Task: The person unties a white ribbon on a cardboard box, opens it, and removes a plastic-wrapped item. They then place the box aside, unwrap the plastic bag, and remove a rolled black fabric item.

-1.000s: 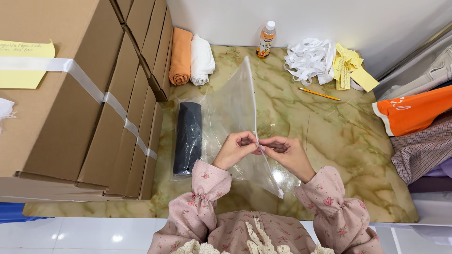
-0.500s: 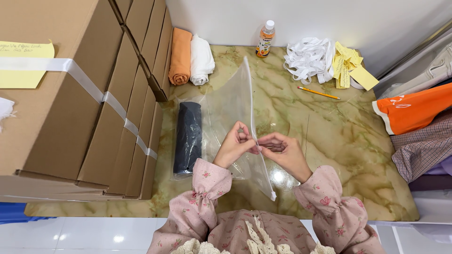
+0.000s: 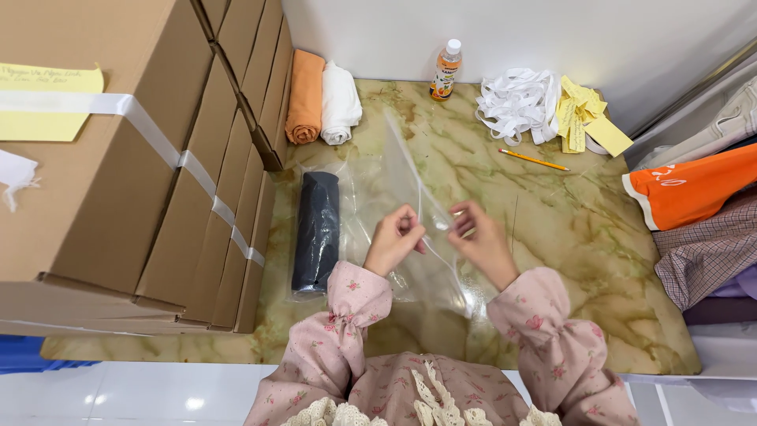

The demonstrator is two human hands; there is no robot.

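A clear plastic bag point(image 3: 394, 170) stands up from the marble table point(image 3: 552, 260) in front of me. My left hand point(image 3: 393, 239) pinches one side of its near edge and my right hand point(image 3: 481, 239) pinches the other side, a small gap between them. A dark rolled cloth in clear wrap point(image 3: 317, 230) lies just left of my left hand, beside the boxes.
Stacked cardboard boxes point(image 3: 150, 158) fill the left. Orange point(image 3: 306, 96) and white point(image 3: 341, 102) rolled cloths and a small bottle point(image 3: 446, 71) sit at the back. White ribbon point(image 3: 516, 102), yellow tags point(image 3: 583, 118), a pencil point(image 3: 533, 159) and folded clothes point(image 3: 694, 189) are on the right.
My hands, which were pinched together on the bag's edge, have drawn apart, spreading the bag's near edge. The bag has shifted slightly left.
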